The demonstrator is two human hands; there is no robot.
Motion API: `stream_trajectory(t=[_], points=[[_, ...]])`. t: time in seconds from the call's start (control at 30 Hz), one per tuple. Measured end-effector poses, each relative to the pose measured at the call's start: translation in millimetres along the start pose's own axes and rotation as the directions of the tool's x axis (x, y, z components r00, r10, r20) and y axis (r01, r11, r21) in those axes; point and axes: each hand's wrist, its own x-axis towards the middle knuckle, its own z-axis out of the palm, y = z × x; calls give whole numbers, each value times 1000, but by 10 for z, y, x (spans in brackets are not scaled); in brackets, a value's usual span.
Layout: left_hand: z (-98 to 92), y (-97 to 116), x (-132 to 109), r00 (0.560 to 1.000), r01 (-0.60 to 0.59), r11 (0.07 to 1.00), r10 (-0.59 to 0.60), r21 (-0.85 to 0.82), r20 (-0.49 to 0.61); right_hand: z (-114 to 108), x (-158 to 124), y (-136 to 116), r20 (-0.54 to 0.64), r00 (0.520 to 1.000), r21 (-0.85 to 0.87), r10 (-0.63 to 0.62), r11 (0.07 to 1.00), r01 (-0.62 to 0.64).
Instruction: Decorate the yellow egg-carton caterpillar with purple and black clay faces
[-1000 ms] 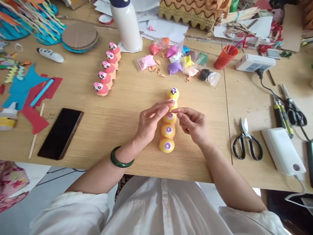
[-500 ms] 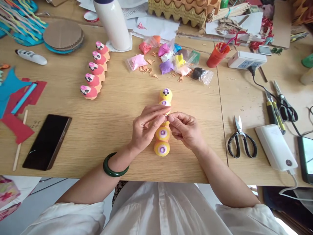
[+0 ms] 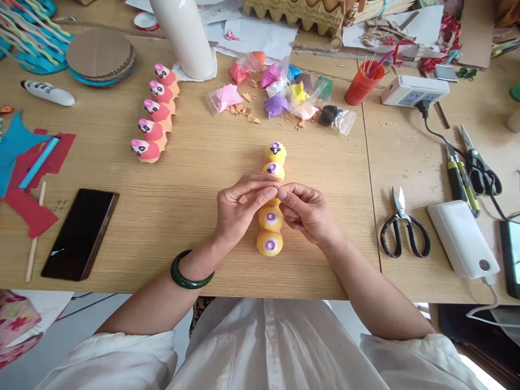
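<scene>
A strip of yellow egg-carton cups (image 3: pixel 270 244) lies lengthwise before me, each visible cup bearing a pale patch and a purple ring. Black marks show on the farthest cup and at least one on the second. Over the strip's middle, my left hand (image 3: pixel 241 206) is closed with thumb against fingers. My right hand (image 3: pixel 306 211) pinches thumb to forefinger, its tips meeting the left ones. Whatever is between the fingertips is too small or hidden to make out. Both hands cover the middle cup.
A pink-and-red cup strip (image 3: pixel 152 130) sits at left, near a phone (image 3: pixel 80 233). Bags of coloured clay (image 3: pixel 276 105) lie behind, with a red cup of sticks (image 3: pixel 363 84). Scissors (image 3: pixel 402 222) and a white power bank (image 3: pixel 463 238) are at right.
The fingertips of both hands have come together, and the tiny dark bit seen between them before no longer shows. The whole view has shifted slightly.
</scene>
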Motion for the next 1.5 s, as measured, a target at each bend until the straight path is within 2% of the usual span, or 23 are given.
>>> stream_trajectory(t=[0.27,0.43,0.57,0.87,0.97,1.13,1.27,1.37,1.5], points=[[18,68,-1,1000,-16,997,14,78,25,3,-26,-33,14,1000,-20,1,1000,0],[24,51,-3,1000,-30,998,29,49,7,6,-35,-46,-9,999,16,34,999,-34],[25,67,-4,999,-30,993,28,111,20,-25,-12,-31,-5,1000,41,13,999,-13],[-35,38,15,980,-189,953,167,236,109,-32,-19,-30,-18,1000,17,5,1000,-5],[-33,21,28,978,-203,942,183,267,98,-28,-29,-27,-6,1000,12,26,1000,-26],[-23,17,28,985,-171,952,173,255,14,-37,-30,-6,19,999,14,49,999,-49],[-29,21,20,989,-137,981,143,134,-30,-50,-26,7,17,998,22,54,998,-54],[-40,23,26,987,-154,983,157,95,-23,-61,-22,13,35,998,31,58,998,-59],[-51,29,33,979,-201,962,200,183,28,-61,-29,9,50,996,34,70,997,-71]])
